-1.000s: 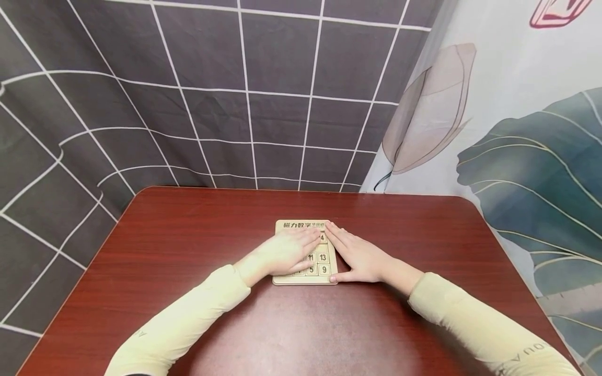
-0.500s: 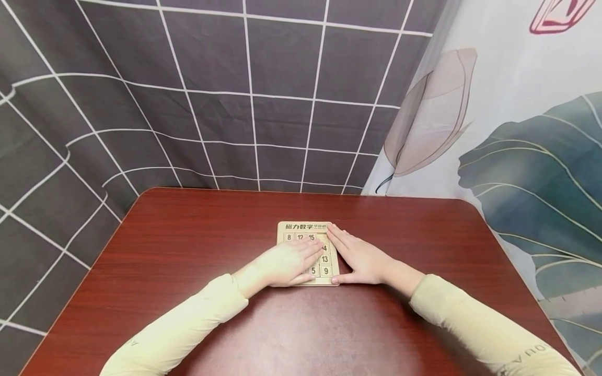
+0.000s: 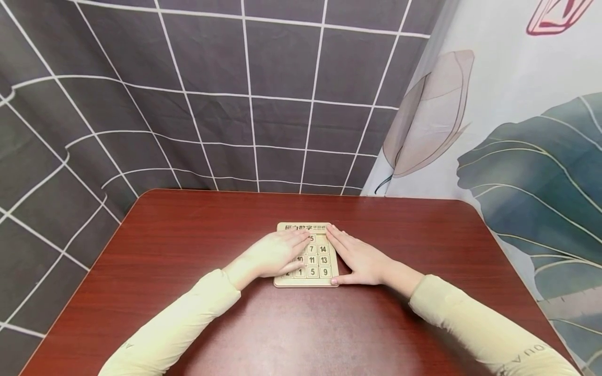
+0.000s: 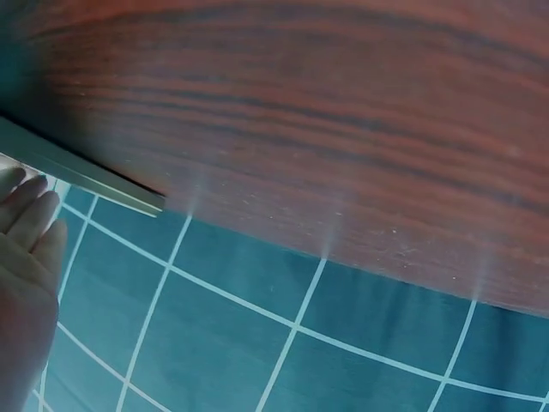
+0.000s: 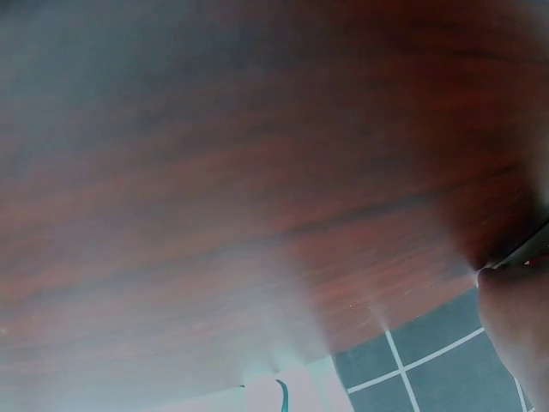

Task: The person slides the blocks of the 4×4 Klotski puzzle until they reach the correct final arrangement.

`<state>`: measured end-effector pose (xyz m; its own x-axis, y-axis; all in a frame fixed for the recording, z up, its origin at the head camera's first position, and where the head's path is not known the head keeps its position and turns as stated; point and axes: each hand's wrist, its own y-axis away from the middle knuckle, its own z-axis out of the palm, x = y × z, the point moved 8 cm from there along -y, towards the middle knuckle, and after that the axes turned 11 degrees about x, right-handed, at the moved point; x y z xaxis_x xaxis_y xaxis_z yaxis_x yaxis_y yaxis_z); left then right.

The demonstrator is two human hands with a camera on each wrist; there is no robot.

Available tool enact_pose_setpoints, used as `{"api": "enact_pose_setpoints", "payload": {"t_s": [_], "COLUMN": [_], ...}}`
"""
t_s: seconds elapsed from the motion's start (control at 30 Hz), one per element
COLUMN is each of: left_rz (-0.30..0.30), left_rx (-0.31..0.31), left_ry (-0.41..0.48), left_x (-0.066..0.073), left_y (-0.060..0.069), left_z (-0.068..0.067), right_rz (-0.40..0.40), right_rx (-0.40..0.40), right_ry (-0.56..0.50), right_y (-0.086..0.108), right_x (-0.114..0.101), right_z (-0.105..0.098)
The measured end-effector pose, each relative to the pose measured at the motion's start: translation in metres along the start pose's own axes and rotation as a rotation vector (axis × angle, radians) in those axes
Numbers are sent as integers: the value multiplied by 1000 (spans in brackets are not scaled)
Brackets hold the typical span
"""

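Note:
A pale yellow number-tile board [image 3: 305, 282] lies flat on the table in the head view. My left hand [image 3: 274, 253] lies over its left half, fingers extended across the tiles, covering several of them. Tiles 14, 13 and 9 show in the right column, below a gap at the top right. Along the board's right edge rests my right hand [image 3: 361, 259], fingertips at the upper corner and thumb at the lower one. The left wrist view shows the board's edge [image 4: 81, 172] beside my left hand [image 4: 26, 283]; part of my right hand [image 5: 519, 330] appears in the right wrist view.
The dark red table [image 3: 301, 329] reaches back to a grey curtain [image 3: 282, 57] with white grid lines. At the right hangs a white curtain [image 3: 498, 78] with large leaf prints.
My left hand has moved left over the board, uncovering more of its middle tiles. Tile 14 sits one row lower than a second ago. My right hand stays at the right edge.

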<state>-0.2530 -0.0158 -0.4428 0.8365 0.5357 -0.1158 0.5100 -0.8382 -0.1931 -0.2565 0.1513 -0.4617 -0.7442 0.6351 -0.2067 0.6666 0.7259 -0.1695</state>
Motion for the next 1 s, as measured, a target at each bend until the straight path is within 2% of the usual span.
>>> {"api": "enact_pose_setpoints", "payload": {"t_s": [0.23, 0.43, 0.63, 0.8, 1.0], "left_rz": [-1, -14, -9, -3, 8], "left_rx": [-3, 3, -18, -17, 8], "left_ry": [1, 49, 45, 38, 54], "left_x": [3, 11, 14, 10, 2], "left_y": [-2, -12, -18, -15, -3], "left_z": [-1, -3, 4, 10, 5], "right_rz": [2, 10, 27, 31, 6], "right_rx": [-2, -6, -26, -32, -8], "right_ry": [1, -11, -10, -14, -9], "right_y": [1, 1, 1, 1, 1], "right_x": [0, 0, 2, 1, -2], "right_z": [0, 0, 5, 4, -1]}}
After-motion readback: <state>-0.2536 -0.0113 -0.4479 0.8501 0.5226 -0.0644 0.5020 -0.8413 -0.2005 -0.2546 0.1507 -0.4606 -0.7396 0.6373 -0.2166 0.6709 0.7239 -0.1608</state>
